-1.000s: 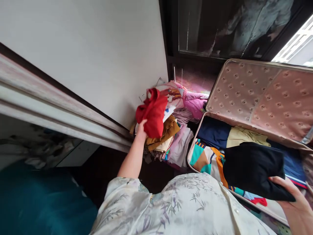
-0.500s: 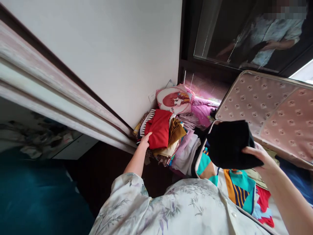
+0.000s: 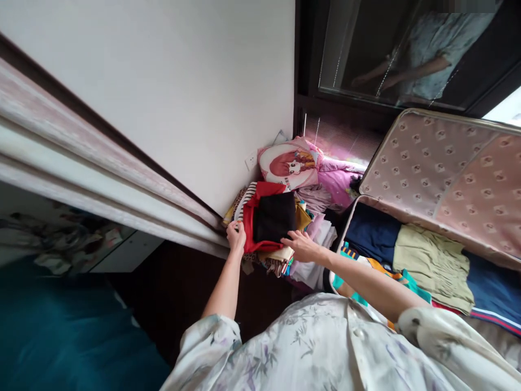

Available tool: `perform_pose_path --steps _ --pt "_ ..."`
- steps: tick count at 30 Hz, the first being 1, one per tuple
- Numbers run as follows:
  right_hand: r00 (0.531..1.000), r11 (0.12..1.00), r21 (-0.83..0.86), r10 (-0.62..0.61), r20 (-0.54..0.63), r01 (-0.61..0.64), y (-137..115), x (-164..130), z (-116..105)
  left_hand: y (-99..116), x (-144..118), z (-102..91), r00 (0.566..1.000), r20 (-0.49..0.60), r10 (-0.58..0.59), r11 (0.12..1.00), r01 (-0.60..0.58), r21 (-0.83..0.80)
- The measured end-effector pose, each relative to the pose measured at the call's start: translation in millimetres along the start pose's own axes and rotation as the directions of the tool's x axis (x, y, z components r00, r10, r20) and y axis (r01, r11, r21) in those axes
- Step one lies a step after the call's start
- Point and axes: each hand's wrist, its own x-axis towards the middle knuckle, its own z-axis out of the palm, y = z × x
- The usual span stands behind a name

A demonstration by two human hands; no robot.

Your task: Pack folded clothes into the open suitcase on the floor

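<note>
A black folded garment (image 3: 275,217) lies on top of a red folded garment (image 3: 249,231), on a stack of folded clothes by the wall. At the stack's left side, my left hand (image 3: 236,235) is closed, its fingers curled on the red garment's edge. My right hand (image 3: 302,246) rests at the near right corner of the black garment, fingers stretched out and touching it. A black-and-white striped cloth (image 3: 246,200) shows under the red one, and a mustard garment (image 3: 302,217) sticks out at the right.
An open suitcase with a pink patterned lid (image 3: 451,163) stands at the right. Inside are navy clothes (image 3: 370,228), an olive-green garment (image 3: 431,263) and a multicoloured piece. A pink cartoon pillow (image 3: 288,163) leans behind the stack. White cloth (image 3: 315,260) lies between stack and suitcase.
My right hand has brought the black garment left from above the suitcase onto the red garment and loosened its hold. My left hand has shifted slightly left along the stack.
</note>
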Motion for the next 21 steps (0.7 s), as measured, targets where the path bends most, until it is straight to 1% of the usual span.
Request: perform_pose_path --steps 1,2,3,4,5,6,7,8,9,10,11,12,13,14,15,16,17,18,19,20,21 --pt "1.000 0.999 0.042 -0.012 0.013 0.011 4 -10 15 -2 0 0.4 0.996 0.028 0.090 0.995 -0.091 0.033" --pt "1.000 0.995 0.102 -0.015 -0.014 0.017 10 -23 27 -5 -1 1.7 0.981 0.063 0.182 0.980 -0.186 0.069" --pt "0.998 0.985 0.173 -0.005 -0.069 0.017 18 -38 35 -8 -3 3.5 0.960 0.094 0.264 0.956 -0.273 0.109" --pt "0.989 0.968 0.250 0.031 -0.142 0.005 28 -55 41 -11 -5 5.7 0.938 0.115 0.327 0.927 -0.342 0.155" --pt "0.971 0.944 0.330 0.101 -0.218 -0.025 40 -74 46 -14 -8 8.2 0.922 0.115 0.369 0.900 -0.386 0.203" --pt "0.937 0.907 0.414 0.203 -0.283 -0.071 54 -95 50 -17 -12 11.1 0.906 0.098 0.411 0.870 -0.422 0.255" --pt "0.884 0.854 0.501 0.335 -0.327 -0.138 71 -118 55 -19 -17 14.4 0.886 0.074 0.459 0.836 -0.458 0.302" --pt "0.805 0.780 0.586 0.485 -0.343 -0.220 88 -143 62 -20 -24 18.4 0.858 0.052 0.512 0.800 -0.497 0.336" --pt "0.703 0.683 0.664 0.631 -0.327 -0.305 106 -171 71 -20 -32 23.3 0.822 0.042 0.568 0.762 -0.545 0.350" --pt "0.571 0.565 0.729 0.767 -0.292 -0.387 123 -200 82 -19 -42 29.3 0.780 0.049 0.624 0.723 -0.600 0.342" --pt "0.427 0.443 0.769 0.870 -0.245 -0.461 138 -231 96 -17 -54 36.5 0.733 0.073 0.676 0.683 -0.660 0.313" --pt "0.290 0.316 0.795 0.939 -0.185 -0.517 151 -261 110 -15 -67 45.2 0.686 0.114 0.718 0.643 -0.718 0.267" --pt "0.166 0.194 0.809 0.979 -0.121 -0.555 160 -290 126 -14 -83 55.3 0.639 0.174 0.750 0.606 -0.768 0.207" --pt "0.074 0.094 0.815 0.995 -0.063 -0.571 166 -316 141 -14 -100 66.9 0.585 0.252 0.771 0.570 -0.810 0.137" --pt "0.021 0.033 0.827 0.999 -0.025 -0.561 169 -339 155 -14 -118 79.9 0.522 0.344 0.781 0.537 -0.842 0.059" --pt "-0.004 -0.008 0.842 1.000 0.007 -0.540 170 -357 168 -16 -136 94.2 0.442 0.446 0.778 0.504 -0.863 -0.023" --pt "-0.006 -0.030 0.859 0.999 0.031 -0.510 168 -369 179 -18 -154 109.2 0.345 0.556 0.756 0.473 -0.875 -0.100" --pt "0.002 -0.046 0.875 0.999 0.053 -0.482 166 -377 188 -22 -172 124.8 0.237 0.665 0.708 0.446 -0.880 -0.161" --pt "0.014 -0.059 0.884 0.997 0.074 -0.464 163 -381 194 -26 -190 140.6 0.136 0.761 0.635 0.423 -0.885 -0.194" --pt "0.029 -0.065 0.887 0.996 0.088 -0.457 159 -380 198 -30 -206 156.0 0.059 0.838 0.542 0.398 -0.897 -0.194" --pt "0.047 -0.057 0.886 0.995 0.088 -0.461 155 -376 201 -34 -222 171.0 0.015 0.899 0.439 0.368 -0.915 -0.165"
